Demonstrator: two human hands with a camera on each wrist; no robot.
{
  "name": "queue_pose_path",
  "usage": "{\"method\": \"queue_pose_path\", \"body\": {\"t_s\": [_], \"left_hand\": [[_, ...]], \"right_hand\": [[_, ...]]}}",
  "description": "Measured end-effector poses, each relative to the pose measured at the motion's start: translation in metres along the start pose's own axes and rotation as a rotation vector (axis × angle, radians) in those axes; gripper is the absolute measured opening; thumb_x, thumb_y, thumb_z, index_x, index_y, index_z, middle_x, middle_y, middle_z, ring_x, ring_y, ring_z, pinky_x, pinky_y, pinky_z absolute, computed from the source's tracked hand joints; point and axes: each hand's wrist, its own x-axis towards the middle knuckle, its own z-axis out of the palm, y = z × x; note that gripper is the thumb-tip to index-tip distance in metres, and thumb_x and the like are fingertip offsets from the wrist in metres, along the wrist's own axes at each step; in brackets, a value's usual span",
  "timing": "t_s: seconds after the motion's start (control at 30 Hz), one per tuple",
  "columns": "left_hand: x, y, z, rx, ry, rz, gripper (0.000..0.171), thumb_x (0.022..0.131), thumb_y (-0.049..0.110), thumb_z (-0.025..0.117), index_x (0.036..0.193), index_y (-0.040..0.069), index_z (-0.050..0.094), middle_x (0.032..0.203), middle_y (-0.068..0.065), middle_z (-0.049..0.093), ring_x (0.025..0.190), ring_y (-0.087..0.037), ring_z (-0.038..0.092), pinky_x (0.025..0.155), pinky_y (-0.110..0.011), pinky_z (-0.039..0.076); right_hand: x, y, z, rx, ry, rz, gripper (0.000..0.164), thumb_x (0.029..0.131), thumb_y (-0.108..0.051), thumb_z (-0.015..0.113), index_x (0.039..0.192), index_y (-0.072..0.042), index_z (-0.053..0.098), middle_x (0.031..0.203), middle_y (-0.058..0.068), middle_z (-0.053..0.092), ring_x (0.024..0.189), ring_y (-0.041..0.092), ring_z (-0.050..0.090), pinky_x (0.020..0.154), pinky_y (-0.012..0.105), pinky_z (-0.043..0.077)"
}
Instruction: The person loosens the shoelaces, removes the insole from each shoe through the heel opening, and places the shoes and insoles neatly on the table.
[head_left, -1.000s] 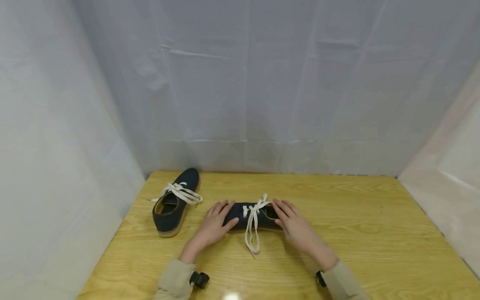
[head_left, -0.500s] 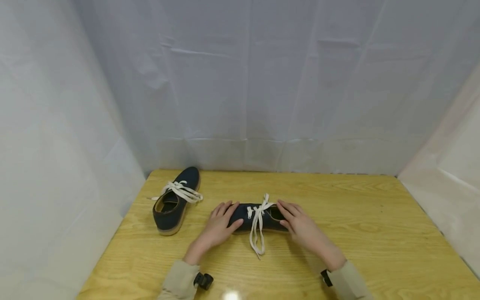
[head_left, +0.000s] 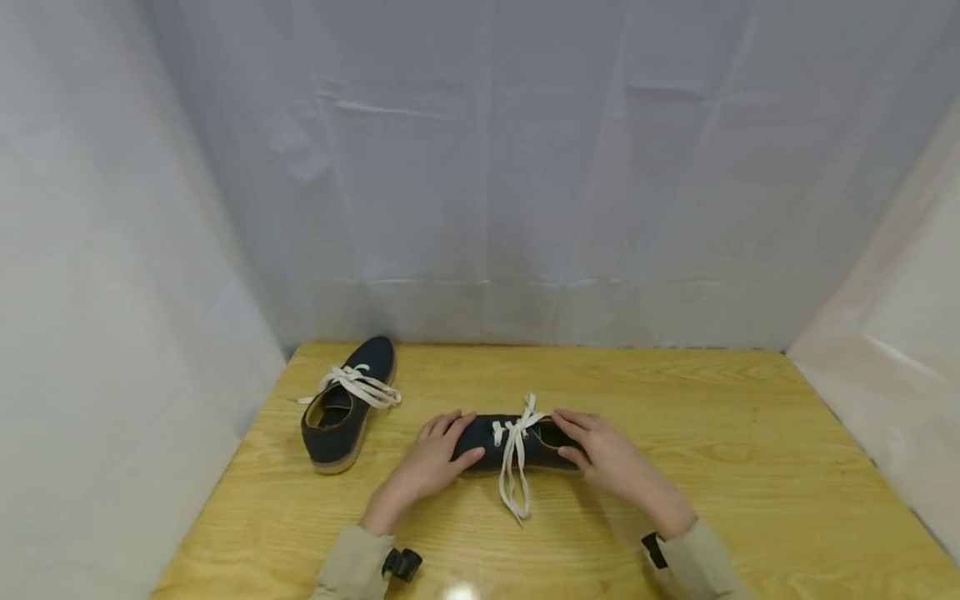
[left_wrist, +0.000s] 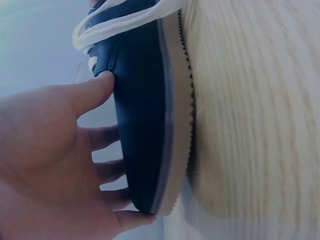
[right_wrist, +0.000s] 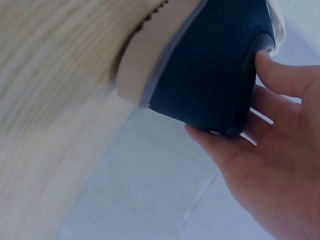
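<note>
A dark navy lace-up shoe lies sideways on the wooden table, toe to the left, its white laces tied and trailing toward me. My left hand holds the toe end, thumb on the near side and fingers over the far side. In the left wrist view the thumb presses near the lace holes, above a tan ridged sole. At the heel end, my right hand grips the collar. The right wrist view shows its thumb and fingers around the heel.
A matching navy shoe with tied white laces stands at the table's back left, toe pointing away. White sheeting hangs behind the wooden table and along both sides. Black straps circle both wrists.
Both hands and the shoe between them have shifted slightly to the right, then a little toward me. The other shoe stays in its place.
</note>
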Motion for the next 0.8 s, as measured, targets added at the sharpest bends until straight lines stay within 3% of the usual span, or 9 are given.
{"method": "queue_pose_path", "body": {"t_s": [0.2, 0.5, 0.67, 0.8], "left_hand": [[0.001, 0.002, -0.001, 0.022, -0.037, -0.012, 0.064, 0.103, 0.041, 0.059, 0.154, 0.007, 0.042, 0.157, -0.025, 0.036, 0.145, -0.049, 0.030, 0.111, -0.065, 0.033], [-0.003, 0.007, -0.003, 0.019, -0.085, -0.040, 0.067, 0.101, 0.045, 0.060, 0.155, 0.009, 0.041, 0.157, -0.024, 0.037, 0.145, -0.047, 0.032, 0.111, -0.064, 0.034], [0.000, 0.005, -0.002, -0.011, -0.047, -0.038, 0.067, 0.101, 0.047, 0.060, 0.154, 0.009, 0.045, 0.155, -0.023, 0.040, 0.143, -0.045, 0.036, 0.111, -0.062, 0.035], [0.004, 0.006, -0.001, -0.022, -0.011, 0.021, 0.063, 0.101, 0.046, 0.059, 0.150, 0.008, 0.049, 0.152, -0.021, 0.046, 0.141, -0.043, 0.041, 0.113, -0.061, 0.033]], "right_hand": [[-0.001, 0.002, -0.009, 0.043, -0.061, 0.001, 0.053, 0.099, -0.018, 0.067, 0.145, 0.003, 0.053, 0.143, 0.022, 0.056, 0.127, 0.039, 0.057, 0.102, 0.052, 0.049], [-0.005, 0.002, -0.012, 0.070, -0.072, -0.022, 0.052, 0.098, -0.016, 0.068, 0.143, 0.005, 0.053, 0.142, 0.024, 0.057, 0.125, 0.041, 0.058, 0.100, 0.052, 0.049], [-0.004, 0.001, -0.013, 0.071, -0.079, 0.000, 0.056, 0.098, -0.018, 0.068, 0.146, 0.004, 0.050, 0.145, 0.023, 0.054, 0.127, 0.041, 0.056, 0.104, 0.053, 0.047], [-0.003, 0.000, -0.014, 0.059, -0.057, 0.005, 0.060, 0.096, -0.017, 0.071, 0.149, 0.000, 0.048, 0.145, 0.022, 0.053, 0.127, 0.041, 0.057, 0.103, 0.053, 0.048]]}}
